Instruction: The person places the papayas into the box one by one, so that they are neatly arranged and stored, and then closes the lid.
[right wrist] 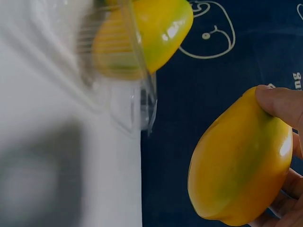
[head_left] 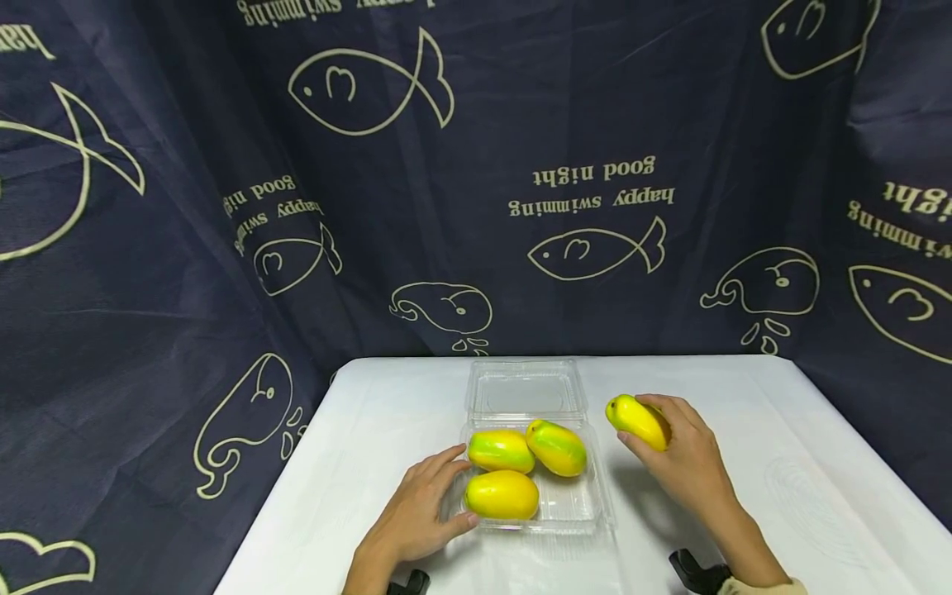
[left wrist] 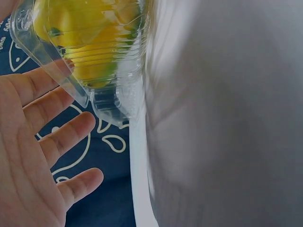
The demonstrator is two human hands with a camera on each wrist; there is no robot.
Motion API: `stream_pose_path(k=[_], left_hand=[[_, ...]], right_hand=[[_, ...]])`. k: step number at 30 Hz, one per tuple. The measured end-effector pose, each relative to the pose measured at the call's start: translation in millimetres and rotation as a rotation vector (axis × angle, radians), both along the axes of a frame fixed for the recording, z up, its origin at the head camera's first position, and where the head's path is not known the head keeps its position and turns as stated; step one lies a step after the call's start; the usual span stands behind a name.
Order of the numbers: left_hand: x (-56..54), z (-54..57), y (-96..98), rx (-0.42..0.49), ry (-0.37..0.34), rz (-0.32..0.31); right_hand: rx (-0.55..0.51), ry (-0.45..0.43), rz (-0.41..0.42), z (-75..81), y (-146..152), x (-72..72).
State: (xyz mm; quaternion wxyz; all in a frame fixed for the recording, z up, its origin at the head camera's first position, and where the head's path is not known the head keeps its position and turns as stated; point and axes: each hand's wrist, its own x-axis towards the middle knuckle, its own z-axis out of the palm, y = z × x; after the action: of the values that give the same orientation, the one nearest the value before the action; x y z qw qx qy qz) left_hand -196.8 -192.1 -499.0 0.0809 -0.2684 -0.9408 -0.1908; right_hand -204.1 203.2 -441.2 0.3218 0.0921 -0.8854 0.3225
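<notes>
Left hand [head_left: 424,508] at container's [head_left: 568,508] edge, right hand [head_left: 687,459] apart, gripping mango [head_left: 641,420]

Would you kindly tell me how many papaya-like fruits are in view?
4: a papaya-like fruit held in the right hand, and three in the open plastic clamshell: the back-left fruit, back-right fruit and front-left fruit. None appears hidden.
</notes>
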Motion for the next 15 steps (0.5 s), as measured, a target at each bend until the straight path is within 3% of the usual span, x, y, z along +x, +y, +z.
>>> stream_pose_path(k=[15], left_hand=[[-0.6,-0.9,-0.1,0.004,0.006,-0.001]], right_hand=[[-0.029,-0.022,0.06,7.9,-34,-2.3]])
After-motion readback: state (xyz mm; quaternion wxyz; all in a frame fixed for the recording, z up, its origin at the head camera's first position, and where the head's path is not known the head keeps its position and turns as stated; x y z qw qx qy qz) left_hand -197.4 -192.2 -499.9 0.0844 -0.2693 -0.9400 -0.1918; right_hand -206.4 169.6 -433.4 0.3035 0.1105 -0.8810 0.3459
